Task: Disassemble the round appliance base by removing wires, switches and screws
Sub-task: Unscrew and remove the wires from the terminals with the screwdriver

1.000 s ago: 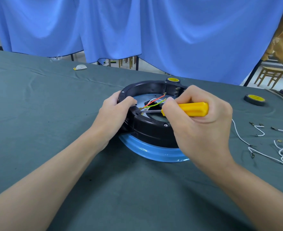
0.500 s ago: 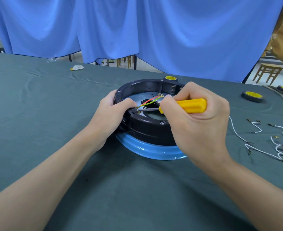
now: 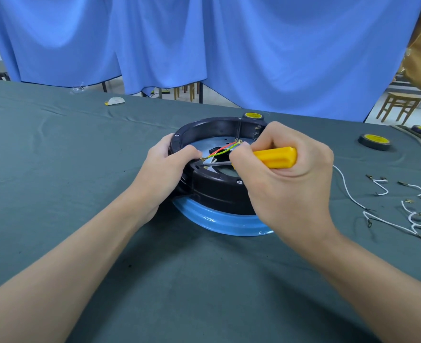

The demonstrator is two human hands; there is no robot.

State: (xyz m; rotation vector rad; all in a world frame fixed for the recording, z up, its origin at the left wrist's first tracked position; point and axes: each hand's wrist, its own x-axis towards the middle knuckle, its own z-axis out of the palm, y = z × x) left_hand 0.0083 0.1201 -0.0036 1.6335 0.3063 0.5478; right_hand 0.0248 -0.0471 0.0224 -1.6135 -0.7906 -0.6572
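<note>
Inside the base (image 3: 216,191), right hand (image 3: 288,191) holds the screwdriver (image 3: 276,157) pointing left; left hand (image 3: 164,169) grips its rim.

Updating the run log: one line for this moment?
left hand grips appliance base | right hand holds screwdriver, tip inside it | white wires on cloth

I count one round base (image 3: 216,191), one yellow-handled screwdriver (image 3: 276,157), three yellow-topped black discs (image 3: 374,141), one by the base's far rim and two far right, and about five loose white wires (image 3: 348,191) at the right of the table (image 3: 56,169).
</note>
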